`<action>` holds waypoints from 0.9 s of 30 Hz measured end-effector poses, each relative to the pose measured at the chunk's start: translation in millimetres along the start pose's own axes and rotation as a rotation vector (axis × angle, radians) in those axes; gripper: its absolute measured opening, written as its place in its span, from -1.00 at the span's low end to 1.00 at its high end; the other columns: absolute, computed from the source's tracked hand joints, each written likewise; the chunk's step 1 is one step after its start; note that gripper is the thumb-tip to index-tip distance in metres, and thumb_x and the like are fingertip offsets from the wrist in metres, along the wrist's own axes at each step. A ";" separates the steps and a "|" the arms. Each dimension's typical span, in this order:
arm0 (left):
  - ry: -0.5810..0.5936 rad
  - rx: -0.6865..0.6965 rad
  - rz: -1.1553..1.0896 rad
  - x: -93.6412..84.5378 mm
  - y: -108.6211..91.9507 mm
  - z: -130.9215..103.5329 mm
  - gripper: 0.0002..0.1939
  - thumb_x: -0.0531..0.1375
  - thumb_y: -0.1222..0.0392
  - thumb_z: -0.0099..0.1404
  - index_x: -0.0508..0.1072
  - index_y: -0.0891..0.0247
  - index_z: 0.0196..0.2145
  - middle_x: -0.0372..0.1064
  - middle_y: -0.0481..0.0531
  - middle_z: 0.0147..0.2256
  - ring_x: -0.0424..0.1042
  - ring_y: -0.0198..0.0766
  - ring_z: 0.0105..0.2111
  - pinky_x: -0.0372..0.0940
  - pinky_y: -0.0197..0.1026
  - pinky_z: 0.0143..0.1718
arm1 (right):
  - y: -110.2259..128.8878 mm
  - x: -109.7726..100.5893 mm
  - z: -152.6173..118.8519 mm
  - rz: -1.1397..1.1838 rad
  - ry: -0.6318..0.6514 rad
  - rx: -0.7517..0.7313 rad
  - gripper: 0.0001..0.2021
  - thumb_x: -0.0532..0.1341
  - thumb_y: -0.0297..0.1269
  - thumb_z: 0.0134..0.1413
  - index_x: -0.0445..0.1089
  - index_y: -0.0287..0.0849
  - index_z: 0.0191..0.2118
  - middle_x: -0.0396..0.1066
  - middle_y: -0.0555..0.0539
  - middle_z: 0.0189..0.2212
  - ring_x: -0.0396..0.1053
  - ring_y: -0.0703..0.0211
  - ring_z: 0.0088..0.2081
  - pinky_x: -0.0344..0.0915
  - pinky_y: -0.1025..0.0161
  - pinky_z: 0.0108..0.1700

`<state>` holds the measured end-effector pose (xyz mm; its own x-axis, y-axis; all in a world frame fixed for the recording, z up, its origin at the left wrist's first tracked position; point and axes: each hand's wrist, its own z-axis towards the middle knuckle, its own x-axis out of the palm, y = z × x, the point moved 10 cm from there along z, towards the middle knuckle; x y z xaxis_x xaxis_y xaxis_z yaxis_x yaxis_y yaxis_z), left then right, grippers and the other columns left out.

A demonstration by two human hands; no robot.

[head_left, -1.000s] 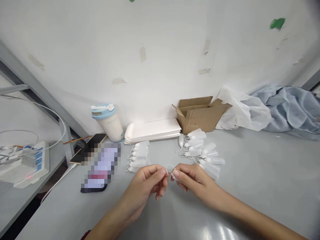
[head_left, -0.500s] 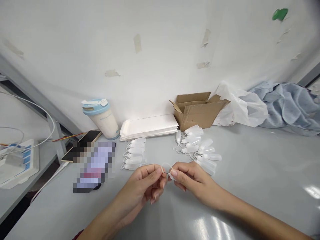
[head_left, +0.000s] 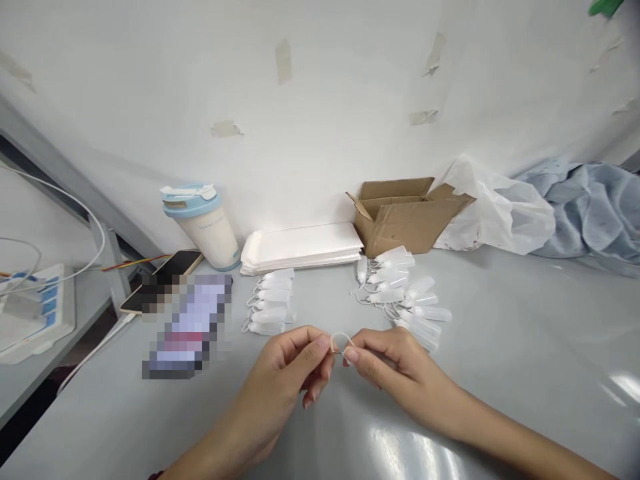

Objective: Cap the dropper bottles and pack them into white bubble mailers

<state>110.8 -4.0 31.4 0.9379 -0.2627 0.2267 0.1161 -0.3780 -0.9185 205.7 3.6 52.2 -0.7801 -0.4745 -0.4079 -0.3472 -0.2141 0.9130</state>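
A thin white loop (head_left: 341, 333) arches between my two hands above the grey table. My left hand (head_left: 303, 360) pinches its left end between thumb and forefinger, the other fingers curled below. On the opposite side, the thumb and forefinger of my right hand (head_left: 390, 360) grip the other end. A short dark metal piece (head_left: 339, 353) spans the fingertips under the arch; whatever else the fingers hold is hidden. Beyond my left hand lies a row of small translucent bottles (head_left: 274, 295) with white cord loops. A looser pile of similar bottles (head_left: 395, 277) lies beyond my right hand.
White padded envelopes (head_left: 305, 243) are stacked against the wall. Beside them stand an open cardboard box (head_left: 400, 227), a white plastic bag (head_left: 495, 207) and blue cloth (head_left: 595, 207). A lidded cup (head_left: 207, 230) and two phones, one dark (head_left: 187, 261), one blurred (head_left: 200, 310), occupy the left.
The camera view has shifted slightly. My hands keep their pinch on the loop, and the white piece at my right fingertips now shows less.
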 end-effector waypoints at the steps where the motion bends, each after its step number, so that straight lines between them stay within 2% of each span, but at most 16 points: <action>1: -0.005 0.001 0.007 -0.2 -0.3 -0.2 -0.65 0.14 0.02 0.25 0.29 0.29 -0.59 0.13 -0.16 -0.61 0.04 -0.47 -0.64 -0.02 -0.37 -0.60 | -0.4 -0.1 -0.4 0.002 -0.004 0.004 -0.61 -0.01 -0.07 0.24 0.22 -0.19 -0.53 -0.05 0.13 -0.66 -0.06 0.38 -0.61 -0.08 0.36 -0.58; 6: -0.012 -0.002 0.035 -1.0 1.2 -1.2 -0.64 0.12 0.01 0.25 0.27 0.28 -0.60 0.14 -0.16 -0.61 0.04 -0.47 -0.65 0.00 -0.37 -0.60 | 2.4 -2.0 -1.6 -0.059 -0.032 -0.002 -0.61 -0.02 -0.07 0.25 0.26 -0.19 -0.51 -0.02 0.12 -0.66 -0.03 0.36 -0.61 -0.05 0.36 -0.57; 15: -0.096 0.119 0.287 -9.5 -0.7 2.6 -0.66 0.05 0.03 0.31 0.29 0.27 -0.55 0.12 -0.17 -0.66 0.12 -0.45 -0.65 0.10 -0.37 -0.57 | -4.3 -1.1 -2.8 -0.145 -0.124 0.024 -0.61 -0.04 -0.10 0.25 0.31 -0.21 -0.48 0.14 0.07 -0.63 0.08 0.33 -0.58 0.01 0.34 -0.53; 18: -0.137 0.154 0.341 -10.0 -2.1 1.5 -0.69 0.05 0.06 0.30 0.32 0.26 -0.53 0.19 -0.15 -0.62 0.14 -0.45 -0.65 0.13 -0.38 -0.59 | -7.4 -0.9 -2.7 -0.158 -0.140 0.028 -0.62 -0.05 -0.10 0.25 0.27 -0.20 -0.49 0.12 0.08 -0.64 0.06 0.33 -0.59 -0.01 0.34 -0.54; 23: -0.204 0.288 0.506 -7.3 -13.9 -2.6 -0.75 0.07 0.13 0.28 0.34 0.26 -0.51 0.23 -0.13 -0.60 0.18 -0.44 -0.64 0.13 -0.40 -0.60 | -7.0 0.9 -0.3 -0.198 -0.103 0.025 -0.61 -0.05 -0.11 0.25 0.25 -0.20 -0.52 0.10 0.09 -0.66 0.04 0.35 -0.61 -0.05 0.34 -0.55; 27: -0.200 0.340 0.482 -4.4 -12.6 -2.9 -0.76 0.06 0.14 0.28 0.34 0.26 -0.50 0.21 -0.14 -0.61 0.18 -0.45 -0.66 0.14 -0.40 -0.62 | -10.7 0.4 0.0 -0.148 -0.100 0.058 -0.61 -0.04 -0.10 0.24 0.21 -0.19 -0.55 0.04 0.10 -0.66 0.00 0.35 -0.60 -0.06 0.34 -0.56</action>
<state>104.3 -0.7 42.9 0.9501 -0.1500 -0.2734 -0.2682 0.0543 -0.9618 209.1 5.6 42.3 -0.7649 -0.3538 -0.5383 -0.4891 -0.2248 0.8428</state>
